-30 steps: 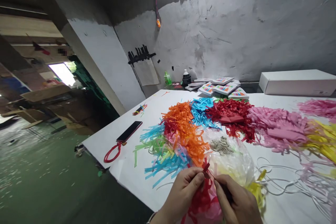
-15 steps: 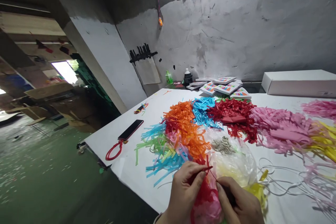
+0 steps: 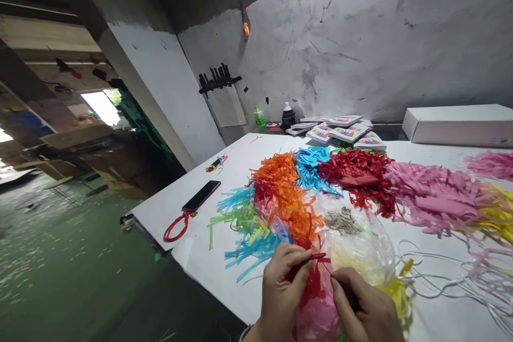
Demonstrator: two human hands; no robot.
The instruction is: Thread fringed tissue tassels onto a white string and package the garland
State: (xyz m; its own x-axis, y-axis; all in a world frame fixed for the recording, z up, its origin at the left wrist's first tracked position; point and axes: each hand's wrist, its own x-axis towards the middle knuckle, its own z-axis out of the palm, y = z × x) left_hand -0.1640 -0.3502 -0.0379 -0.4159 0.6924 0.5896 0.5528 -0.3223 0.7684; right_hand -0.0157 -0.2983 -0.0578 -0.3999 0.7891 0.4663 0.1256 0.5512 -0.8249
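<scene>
My left hand (image 3: 284,289) pinches the twisted top of a red paper tassel (image 3: 319,256) between thumb and fingers. From there a thin dark-red strand runs down to my right hand (image 3: 363,302), closed on its end. Red fringe hangs below between the hands, above a clear plastic bag with pink paper (image 3: 318,318) in it. Just beyond my hands lie orange fringed tissue paper (image 3: 278,171) and blue paper strips (image 3: 252,252). A clear plastic bag (image 3: 372,248) holding a small greyish bundle (image 3: 342,220) sits past my right hand.
Blue, dark red (image 3: 358,171), pink (image 3: 436,192) and yellow fringe piles curve across the white table (image 3: 192,254). White cord (image 3: 444,283) lies tangled at right. A phone (image 3: 201,196) with a red strap is near the left edge. Behind stand stacked packs (image 3: 344,131) and a white box (image 3: 457,125).
The red tassel's top has turned in my left fingers, and a short red strip now sticks out to the right. My right hand stays nearly in place. The view has shifted slightly.
</scene>
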